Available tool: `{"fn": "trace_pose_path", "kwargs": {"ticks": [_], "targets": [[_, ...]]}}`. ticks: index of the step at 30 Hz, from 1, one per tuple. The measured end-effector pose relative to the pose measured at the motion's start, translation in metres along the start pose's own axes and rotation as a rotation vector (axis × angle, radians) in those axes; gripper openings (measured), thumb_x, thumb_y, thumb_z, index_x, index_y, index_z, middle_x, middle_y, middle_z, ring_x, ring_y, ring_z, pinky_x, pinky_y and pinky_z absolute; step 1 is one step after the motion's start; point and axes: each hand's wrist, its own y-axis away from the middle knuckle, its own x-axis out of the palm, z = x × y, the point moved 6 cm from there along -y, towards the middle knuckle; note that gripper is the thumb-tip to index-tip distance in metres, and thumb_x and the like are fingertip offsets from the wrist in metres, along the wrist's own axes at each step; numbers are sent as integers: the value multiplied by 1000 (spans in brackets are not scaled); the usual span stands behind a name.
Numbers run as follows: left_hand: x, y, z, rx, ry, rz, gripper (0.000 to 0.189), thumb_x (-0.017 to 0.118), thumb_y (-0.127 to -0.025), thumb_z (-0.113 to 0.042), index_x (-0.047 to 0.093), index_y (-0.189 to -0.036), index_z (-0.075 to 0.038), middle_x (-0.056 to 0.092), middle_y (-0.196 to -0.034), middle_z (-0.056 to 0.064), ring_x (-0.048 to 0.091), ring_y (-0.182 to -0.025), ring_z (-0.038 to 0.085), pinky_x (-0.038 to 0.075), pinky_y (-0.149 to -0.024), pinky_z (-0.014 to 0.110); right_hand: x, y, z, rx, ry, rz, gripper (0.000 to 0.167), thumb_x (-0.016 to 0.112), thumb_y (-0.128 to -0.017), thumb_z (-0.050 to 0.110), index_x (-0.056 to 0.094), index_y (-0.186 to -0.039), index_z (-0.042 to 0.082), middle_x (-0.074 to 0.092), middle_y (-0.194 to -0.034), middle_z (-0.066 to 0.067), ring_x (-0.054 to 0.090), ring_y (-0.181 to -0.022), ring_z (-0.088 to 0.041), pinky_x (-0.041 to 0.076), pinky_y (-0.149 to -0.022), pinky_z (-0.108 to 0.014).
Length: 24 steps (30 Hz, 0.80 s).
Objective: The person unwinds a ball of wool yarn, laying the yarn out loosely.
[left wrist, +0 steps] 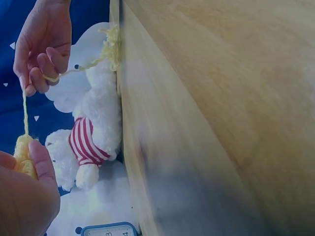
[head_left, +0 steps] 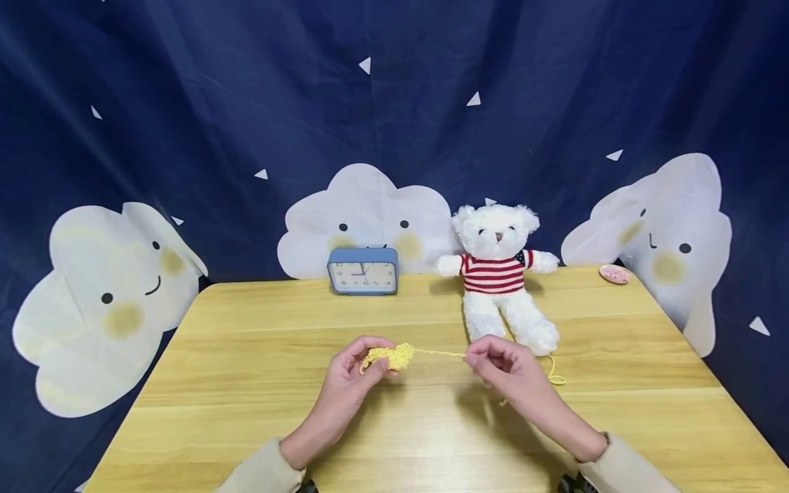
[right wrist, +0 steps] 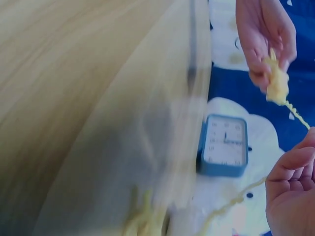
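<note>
And here's the relation that counts: the yellow crocheted piece (head_left: 401,356) sits in my left hand (head_left: 348,376), its long axis running roughly side to side, and a thin yellow yarn strand (head_left: 439,352) leaves its right end straight for my right hand (head_left: 514,373). Left fingers curled round the piece, thumb on top; right fingertips pinching the strand, pulled nearly straight between the two. The piece is plainly nearer the left, raised above the middle of the wooden worktop (head_left: 246,397). Past my right hand, a loose yarn loop (head_left: 557,378) lies by the foot of the white teddy bear (head_left: 493,274), who sits right of centre towards the back edge. The blue alarm clock (head_left: 364,272) stands at that edge, left of him, a pink oval object (head_left: 615,274) near the back right corner, and a navy cloud-print curtain (head_left: 246,89) hangs behind it all
</note>
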Motion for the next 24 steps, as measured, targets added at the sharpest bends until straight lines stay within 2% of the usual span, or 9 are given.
{"fn": "trace_pose_path", "kwargs": {"ticks": [3,9,16,20,24], "targets": [[-2,1,-1,1,-8,-12,32,69,-104,2,61,-131,18,62,-128,19,71,-103,24,63,-98,45,-15,5,0,-8,3,-52,9,67,-106,3,72,-108,-5,64,-79,2,57,-67,-11,53,-53,-27],[-9,3,-3,9,-10,-62,28,69,-105,2,63,-129,15,64,-125,18,72,-98,31,64,-96,39,-38,15,-10,27,5,-121,7,65,-106,0,69,-100,-1,60,-76,-2,53,-65,-8,48,-50,-28],[-18,4,-4,17,-23,-106,28,68,-104,2,63,-129,15,65,-125,18,73,-94,30,64,-95,35,-56,29,-30,83,6,-179,5,60,-102,-8,63,-100,-12,60,-77,-4,53,-66,-9,48,-52,-25],[-24,7,-5,17,-37,-137,27,67,-103,5,64,-129,13,65,-124,18,72,-90,28,64,-93,31,-67,38,-40,102,35,-191,6,61,-103,-8,63,-100,-12,62,-78,-6,54,-65,-10,49,-53,-25],[-26,6,-4,11,-61,-132,28,66,-104,5,64,-130,13,65,-122,18,72,-86,23,63,-92,29,-82,48,-47,152,62,-221,8,62,-105,-5,65,-101,-11,66,-80,-10,55,-64,-12,50,-52,-26]]}}
